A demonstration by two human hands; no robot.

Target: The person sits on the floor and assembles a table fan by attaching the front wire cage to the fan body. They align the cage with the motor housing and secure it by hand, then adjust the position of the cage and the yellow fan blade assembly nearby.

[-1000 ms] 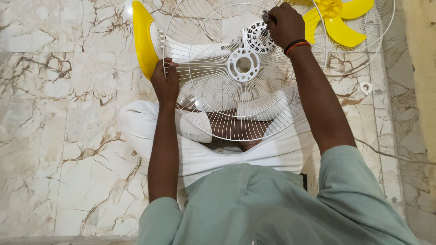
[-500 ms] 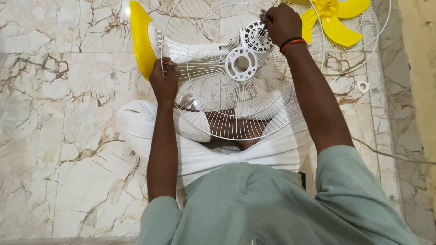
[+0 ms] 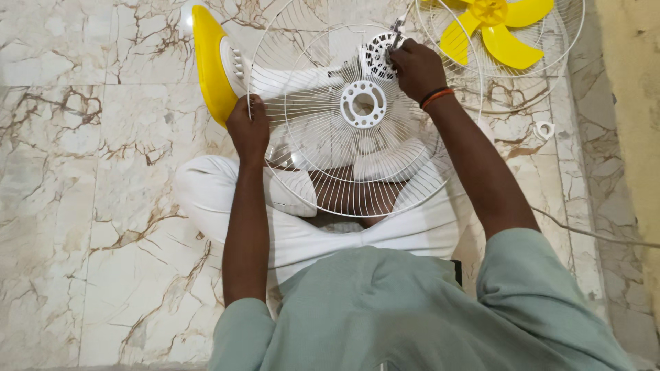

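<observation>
Left hand point(image 3: 249, 130) curled tight on rim of white wire fan guard point(image 3: 323, 148). Right hand point(image 3: 414, 69) pinching small metal tool point(image 3: 397, 29) by white motor housing point(image 3: 377, 53).

Yellow fan blade point(image 3: 496, 31) inside a second wire grille point(image 3: 560, 69), small white ring point(image 3: 544, 130) just below that grille, marble floor point(image 3: 82, 206) beneath.
</observation>
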